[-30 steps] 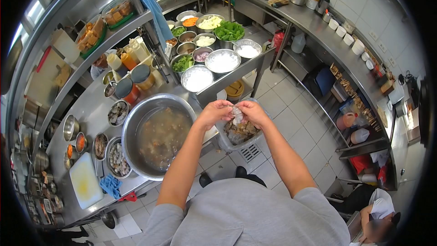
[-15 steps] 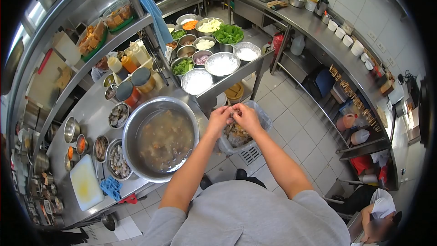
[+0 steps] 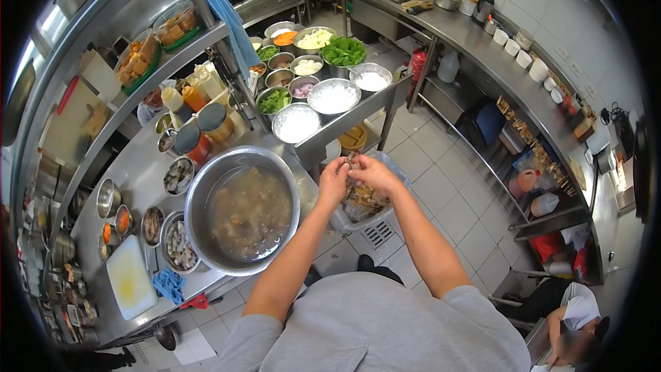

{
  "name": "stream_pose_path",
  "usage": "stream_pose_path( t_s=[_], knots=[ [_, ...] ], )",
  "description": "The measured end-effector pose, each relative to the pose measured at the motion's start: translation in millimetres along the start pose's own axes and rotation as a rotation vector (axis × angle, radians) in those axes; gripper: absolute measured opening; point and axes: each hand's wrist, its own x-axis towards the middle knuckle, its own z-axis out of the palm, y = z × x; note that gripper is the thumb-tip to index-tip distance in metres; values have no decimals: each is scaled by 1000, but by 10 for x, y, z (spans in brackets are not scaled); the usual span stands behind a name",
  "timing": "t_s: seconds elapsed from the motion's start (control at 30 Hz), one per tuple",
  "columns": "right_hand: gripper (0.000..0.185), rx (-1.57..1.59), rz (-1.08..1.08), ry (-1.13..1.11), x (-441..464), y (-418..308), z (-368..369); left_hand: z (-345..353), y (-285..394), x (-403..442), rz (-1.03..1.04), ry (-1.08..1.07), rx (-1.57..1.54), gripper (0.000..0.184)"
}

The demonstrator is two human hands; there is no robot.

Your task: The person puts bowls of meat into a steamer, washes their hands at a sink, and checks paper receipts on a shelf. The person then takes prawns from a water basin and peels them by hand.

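My left hand (image 3: 333,179) and my right hand (image 3: 374,173) meet over a lined waste bin (image 3: 339,220). Both are closed, fingertips pinching a small brownish-grey shrimp (image 3: 352,158) between them; most of it is hidden by the fingers. Brown scraps (image 3: 365,201) that look like shells lie in the bin just below. Left of my arms, a large steel basin (image 3: 295,200) holds cloudy water with brownish pieces in it. A bowl of pale shrimp (image 3: 180,246) stands against the basin's left side, and a smaller bowl of grey shrimp (image 3: 179,174) sits behind that.
Bowls of vegetables (image 3: 313,39) and white powder (image 3: 334,97) crowd the stand ahead. A white cutting board (image 3: 131,275) and a blue cloth (image 3: 167,284) lie on the left counter (image 3: 131,165). A seated person (image 3: 575,313) is at lower right, near the long right-hand counter (image 3: 482,34).
My hands have tilted slightly and shifted a little, and more of the shrimp shows above the fingertips. The view has moved slightly; the bowls and basin stay in place.
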Motion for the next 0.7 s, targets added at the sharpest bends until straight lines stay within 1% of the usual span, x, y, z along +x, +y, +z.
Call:
stream_pose_path(
  t_s=[0.03, 0.07, 0.1, 0.13, 0.17, 0.2, 0.27, 0.3, 0.33, 0.37, 0.4, 0.43, 0.47, 0.5, 0.53, 0.57, 0.6, 0.63, 0.7],
  knots=[
    [20, -97, 2, -41, -12, -20, 7, 2, -121, 47, 58, -7, -12, 25],
    [19, -194, 5, -84, -13, -10, 10, 21, -101, 33, 58, -7, -13, 25],
    [19, -195, 5, -85, -1, 8, 14, 46, -82, 17, 64, -32, -86, 25],
    [18, -228, -6, -37, 22, 28, 30, 54, -62, 5, 71, -57, -158, 24],
    [17, -259, -17, 12, 56, 91, 36, 51, -12, -21, 70, -55, -157, 24],
    [17, -258, -16, 11, 84, 163, 48, 56, 35, -50, 34, -56, -163, 24],
    [17, -622, -308, 168, 96, 256, 81, 71, 54, -61, -4, -60, -170, 24],
    [17, -622, -307, 167, 85, 268, 88, 61, 28, -38, -90, -43, -159, 22],
    [17, -735, -406, 190, 74, 280, 98, 42, 1, -18, -175, -24, -149, 21],
    [17, -846, -505, 211, 49, 245, 118, 16, 18, -8, -176, -20, -150, 21],
    [17, -846, -505, 209, 31, 210, 134, -18, 33, 7, -247, -6, -150, 20],
    [16, -824, -559, 140, 14, 177, 140, -52, 45, 20, -320, 8, -149, 19],
    [14, -800, -611, 73, -12, 136, 138, -89, 55, 33, -323, 6, -149, 19],
    [14, -800, -607, 74, -38, 90, 122, -134, 68, 50, -362, 16, -330, 18],
    [12, -664, -488, 24, -54, 36, 99, -187, 79, 68, -398, 28, -512, 17],
    [11, -528, -370, -27, -50, 6, 70, -244, 110, 71, -401, 31, -512, 17],
    [13, -402, -288, -13, 67, 98, -17, -309, 146, 75, -386, 49, -577, 19],
    [13, -403, -288, -20, 134, 188, -172, -377, 183, 82, -368, 68, -643, 21],
    [20, -534, -289, 18, 135, 120, -365, -491, 186, 106, -375, 42, -692, 24]
  ],
)
